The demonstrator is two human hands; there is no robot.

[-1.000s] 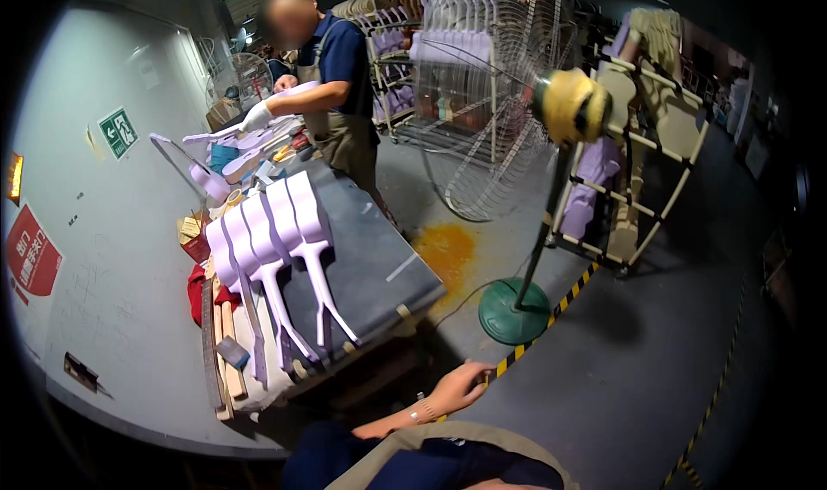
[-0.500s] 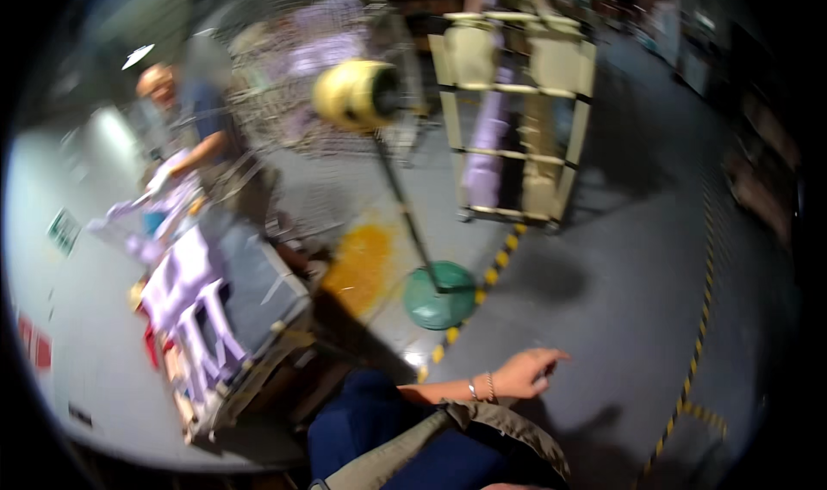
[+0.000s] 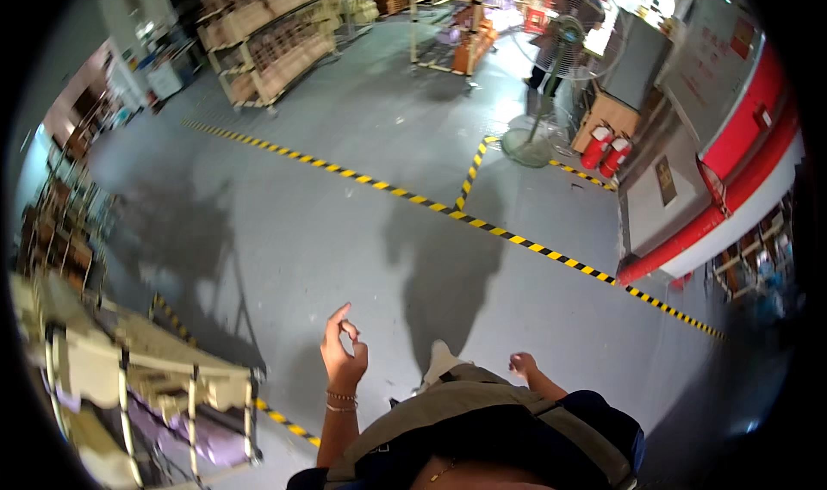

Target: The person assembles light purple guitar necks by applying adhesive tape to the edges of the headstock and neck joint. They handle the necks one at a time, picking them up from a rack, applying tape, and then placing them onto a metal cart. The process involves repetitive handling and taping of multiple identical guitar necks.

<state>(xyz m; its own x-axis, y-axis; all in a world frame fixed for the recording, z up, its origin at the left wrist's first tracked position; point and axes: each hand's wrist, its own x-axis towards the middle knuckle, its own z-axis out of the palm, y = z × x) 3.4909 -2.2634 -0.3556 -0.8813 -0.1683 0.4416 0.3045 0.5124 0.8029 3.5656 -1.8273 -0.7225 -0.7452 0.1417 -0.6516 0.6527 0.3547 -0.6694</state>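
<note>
My left hand (image 3: 344,356) is raised in front of me over the grey floor, with two bracelets at its wrist. Its index finger points up and the others bend loosely apart; nothing is in it. Lower and to the right, my right hand (image 3: 522,366) hangs beside my body with its fingers curled in, and no object shows in it. Neither hand touches anything. Nearest to my left hand is a wheeled rack (image 3: 194,369) of cream tubes carrying cream and lilac pieces. A beige apron (image 3: 448,404) covers my front, and one light shoe (image 3: 444,356) shows below.
Black-and-yellow tape (image 3: 379,184) crosses the floor ahead. Loaded shelf racks (image 3: 271,46) stand at the far left and far middle. At right are a standing fan (image 3: 564,46), red fire extinguishers (image 3: 596,148) and a red-and-white cabinet (image 3: 680,197). A person (image 3: 581,8) stands behind the fan.
My view has swung round, away from the bench with lilac pieces, the co-worker and the yellow-headed fan. My left hand now points upward, and my right hand has come into clear view.
</note>
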